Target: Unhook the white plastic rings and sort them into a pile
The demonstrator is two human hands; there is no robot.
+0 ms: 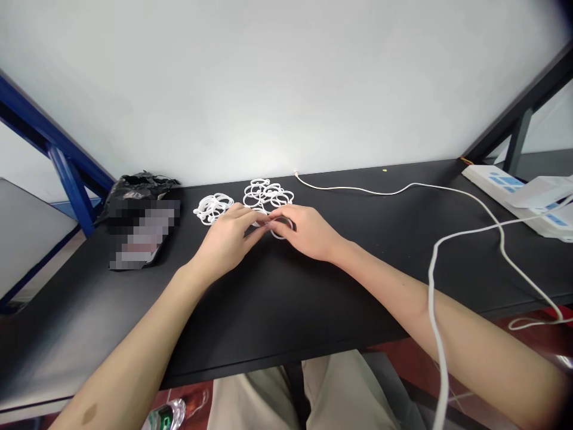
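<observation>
Rings (212,209) white; tabletop (286,298) plain black; cable (432,286) white; frame (71,185) blue; trousers (340,388) beige; floor tiles (412,358) red, pale-lined.

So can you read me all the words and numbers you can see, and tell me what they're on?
None can be read.
White stack: blue marks, too small to make out.
Pixelated thing: blocked out, so any writing is hidden.
Bottle: a bit of green, no readable words.
White rings: no writing shows.
</observation>
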